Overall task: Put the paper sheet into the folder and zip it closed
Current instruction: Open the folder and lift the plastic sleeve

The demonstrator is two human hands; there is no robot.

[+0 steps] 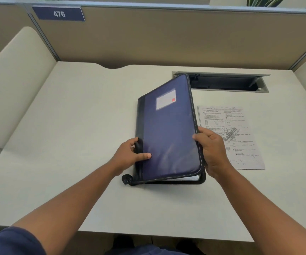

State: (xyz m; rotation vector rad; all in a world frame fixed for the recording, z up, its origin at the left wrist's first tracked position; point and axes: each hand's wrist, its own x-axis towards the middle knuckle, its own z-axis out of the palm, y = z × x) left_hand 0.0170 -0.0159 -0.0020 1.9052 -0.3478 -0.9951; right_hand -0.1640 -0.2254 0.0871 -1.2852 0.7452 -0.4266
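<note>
Your hands, left (130, 155) and right (213, 150), hold the folder (168, 129) half open; the paper sheet (240, 133) waits outside, nothing zipped.

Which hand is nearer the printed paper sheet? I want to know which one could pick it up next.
Right. The right hand grips the folder cover's right edge, directly over the paper sheet. The left hand holds the spine side, with the folder between it and the sheet.
</note>
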